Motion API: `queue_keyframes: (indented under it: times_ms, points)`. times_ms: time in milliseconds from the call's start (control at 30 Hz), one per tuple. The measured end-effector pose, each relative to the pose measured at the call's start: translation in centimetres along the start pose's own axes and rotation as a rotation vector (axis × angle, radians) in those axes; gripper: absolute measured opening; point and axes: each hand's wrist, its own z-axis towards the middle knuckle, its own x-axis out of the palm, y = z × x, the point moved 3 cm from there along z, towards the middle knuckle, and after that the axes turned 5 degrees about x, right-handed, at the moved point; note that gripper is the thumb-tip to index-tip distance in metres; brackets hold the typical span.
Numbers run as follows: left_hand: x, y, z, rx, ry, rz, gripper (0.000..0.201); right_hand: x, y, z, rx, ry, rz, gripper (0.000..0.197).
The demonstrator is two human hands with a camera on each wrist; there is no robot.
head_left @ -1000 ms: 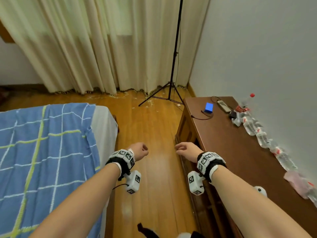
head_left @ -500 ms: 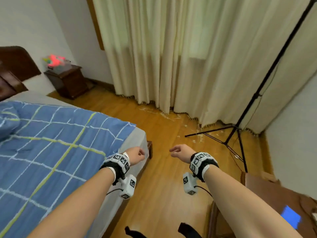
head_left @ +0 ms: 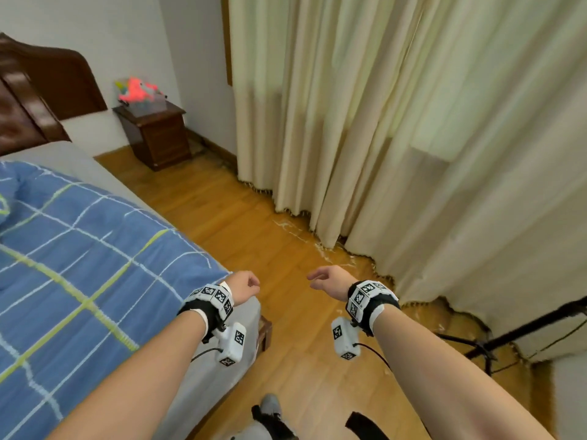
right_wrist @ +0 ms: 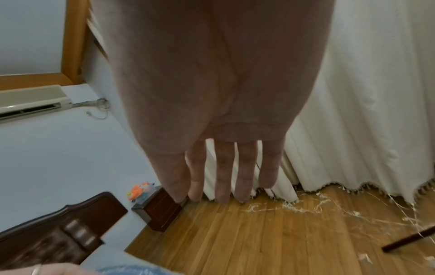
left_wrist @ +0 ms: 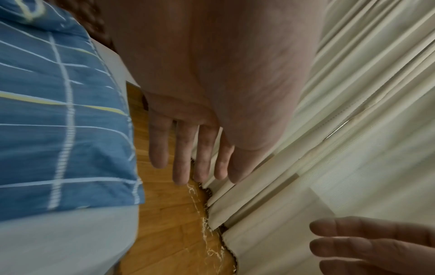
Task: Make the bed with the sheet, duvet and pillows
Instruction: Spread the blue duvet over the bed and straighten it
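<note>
Both hands hang free in the air at the foot corner of the bed, holding nothing. Left hand [head_left: 244, 285] sits just above the duvet's corner edge, fingers loosely bent in the head view; the left wrist view shows them hanging relaxed and nearly straight, side by side. Right hand [head_left: 328, 278] is out over bare floor, apart from the left, fingers slack and a little spread in its wrist view.

Duvet [head_left: 79, 265]: soft blue cloth, grid of thin white lines crossed by a few yellow-green ones, lying spread over the bed with shallow rumples and a bunched fold at the far left edge. Its near edge stops short of the mattress side, leaving a band of plain pale grey sheet [head_left: 81, 161] showing along the edge and down the side of the mattress. Pillows cannot be made out in any view.

Headboard [head_left: 38, 90]: dark reddish wood, glossy, curved top, blurred. Beside it a small dark wooden nightstand [head_left: 155, 134], boxy, with drawer fronts, carrying a bright orange-pink soft toy [head_left: 136, 90].

Floor [head_left: 241, 223]: honey-coloured wood strips, shiny, with pale frayed threads scattered near the curtain hem. Curtains [head_left: 397, 122]: cream fabric, heavy vertical pleats, scalloped fringed hem touching the floor. Black tripod legs [head_left: 521, 331] stand at the right, near the hem.

Each wrist carries a black strap with square black-and-white markers.
</note>
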Motion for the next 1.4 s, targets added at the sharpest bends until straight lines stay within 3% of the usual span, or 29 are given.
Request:
queue_keyframes:
  times_ms: [200,367,500,600,833,1000,1133,1233,1333,1400]
  points:
    - [-6.9,-5.6,13.0,0.030,-0.022,0.039,0.029,-9.3,2.8,12.4,-0.031,0.043,-0.027,0.031]
    - [-13.5,-0.5,18.6,-0.173,-0.188,-0.054,0.025,-10.8,11.6,25.0,-0.200,0.195,-0.151,0.032]
    - [-15.8,6.4,17.2,-0.482,-0.366,-0.158,0.024,-7.8,20.6,32.5,-0.413,0.389,-0.303,0.032]
    - [-14.7,10.0,13.2,-0.730,-0.444,-0.227,0.028,-4.1,26.2,34.7,-0.554,0.545,-0.418,0.030]
    - [-8.5,12.1,7.0,-1.065,-0.554,-0.469,0.040,4.6,31.7,36.3,-0.768,0.734,-0.741,0.039]
    - [-6.2,15.8,9.7,-1.114,-0.537,-0.536,0.040,8.0,31.6,40.7,-0.734,0.744,-0.851,0.038]
    - [-6.9,19.1,14.4,-1.069,-0.493,-0.501,0.043,10.5,30.7,46.3,-0.699,0.756,-0.925,0.039]
    - [-6.7,21.9,17.8,-1.032,-0.451,-0.463,0.054,12.3,31.0,48.2,-0.718,0.748,-1.046,0.056]
    - [-4.7,26.2,21.7,-1.014,-0.291,-0.450,0.072,16.7,31.3,51.4,-0.755,0.794,-1.206,0.081]
    - [-2.8,29.3,24.5,-0.978,-0.179,-0.473,0.092,20.7,31.2,53.8,-0.866,0.852,-1.341,0.095]
